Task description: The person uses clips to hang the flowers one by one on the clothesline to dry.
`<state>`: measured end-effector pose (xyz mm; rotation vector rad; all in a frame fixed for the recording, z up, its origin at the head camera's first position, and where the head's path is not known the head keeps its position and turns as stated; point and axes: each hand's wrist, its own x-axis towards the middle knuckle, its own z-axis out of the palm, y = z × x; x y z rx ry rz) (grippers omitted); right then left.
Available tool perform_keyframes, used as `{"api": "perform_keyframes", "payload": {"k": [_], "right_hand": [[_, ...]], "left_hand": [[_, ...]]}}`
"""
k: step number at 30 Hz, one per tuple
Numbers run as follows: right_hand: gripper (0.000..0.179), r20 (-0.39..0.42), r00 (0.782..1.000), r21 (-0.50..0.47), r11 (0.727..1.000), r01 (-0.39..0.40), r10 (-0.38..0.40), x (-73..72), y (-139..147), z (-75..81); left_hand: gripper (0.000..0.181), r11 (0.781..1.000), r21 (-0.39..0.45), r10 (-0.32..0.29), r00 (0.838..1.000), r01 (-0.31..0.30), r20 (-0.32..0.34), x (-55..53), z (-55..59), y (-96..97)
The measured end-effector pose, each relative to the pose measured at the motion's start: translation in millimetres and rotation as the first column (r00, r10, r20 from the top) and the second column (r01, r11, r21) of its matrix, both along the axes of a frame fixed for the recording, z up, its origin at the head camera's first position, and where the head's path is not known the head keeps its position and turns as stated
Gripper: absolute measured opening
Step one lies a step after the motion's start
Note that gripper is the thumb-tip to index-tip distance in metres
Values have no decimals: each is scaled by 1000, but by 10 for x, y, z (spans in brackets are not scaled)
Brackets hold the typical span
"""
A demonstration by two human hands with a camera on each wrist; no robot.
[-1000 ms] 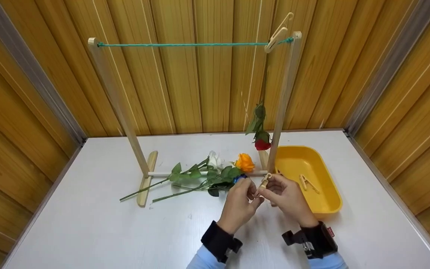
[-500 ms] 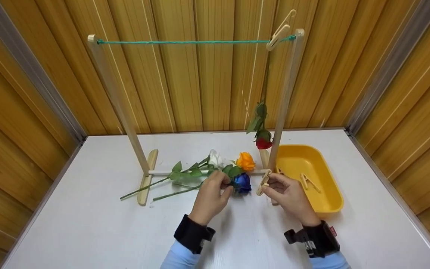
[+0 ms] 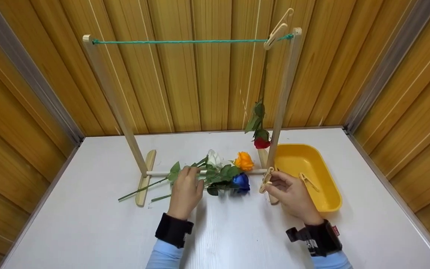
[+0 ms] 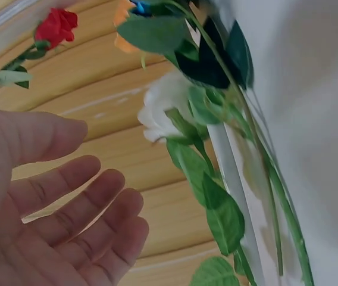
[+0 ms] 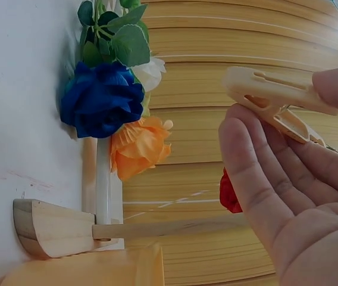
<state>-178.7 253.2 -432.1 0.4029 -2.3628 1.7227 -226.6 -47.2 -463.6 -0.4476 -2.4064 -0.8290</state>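
My right hand point(image 3: 291, 194) pinches a beige clothespin point(image 5: 270, 98) between thumb and fingers, near the yellow tub. Over the stems of the lying roses is my left hand point(image 3: 186, 192); the left wrist view shows its fingers loosely bent with nothing between them. On the table lie a blue rose point(image 3: 241, 182), an orange rose point(image 3: 244, 161) and a white rose point(image 4: 166, 107), their green stems pointing left. A red rose point(image 3: 262, 142) hangs head down from the green cord point(image 3: 181, 42), its stem end held by another clothespin point(image 3: 276, 35).
The wooden frame has a left post point(image 3: 114, 108) and a right post point(image 3: 285, 97), joined low by a white bar point(image 3: 158, 173). The yellow tub point(image 3: 329, 186) at the right holds a clothespin point(image 3: 308, 182). Wood-patterned panels point(image 3: 181, 93) enclose the white table point(image 3: 88, 224).
My left hand has left the clothespin and moved left, past the blue rose to the stems. The right hand stays almost in place, still pinching the clothespin.
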Motion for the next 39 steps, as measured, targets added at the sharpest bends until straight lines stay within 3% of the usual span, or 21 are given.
{"api": "perform_keyframes", "payload": {"k": [4,12,17,23,30,35,39], "right_hand": [[28,-13,1000,18,1000,-1,1,-7,29,-14],[26,-42,999,43,999,-18,20,-7,56,-24],[26,-42,999,52,999,-3,5,2,56,-9],[26,-42,999,52,999,-7,9,3,50,6],[24,-42,998,39,998,-39,40,-5,60,24],[24,-38,999,44,998,-33,35,-1,63,33],[23,-38,999,41,999,-34,36,8,69,27]], "left_hand": [[29,999,0,37,999,-37,-8,-78,-21,-134],[40,987,-95,136,987,-128,82,-190,-115,-368],[44,978,-160,153,981,-134,117,-205,-176,-416],[33,967,-202,193,963,-155,187,-196,-207,-411],[21,979,-156,165,962,-132,220,-203,-228,-449],[22,991,-85,121,954,-101,273,-227,-237,-473],[24,993,-74,106,955,-89,277,-250,-241,-481]]}}
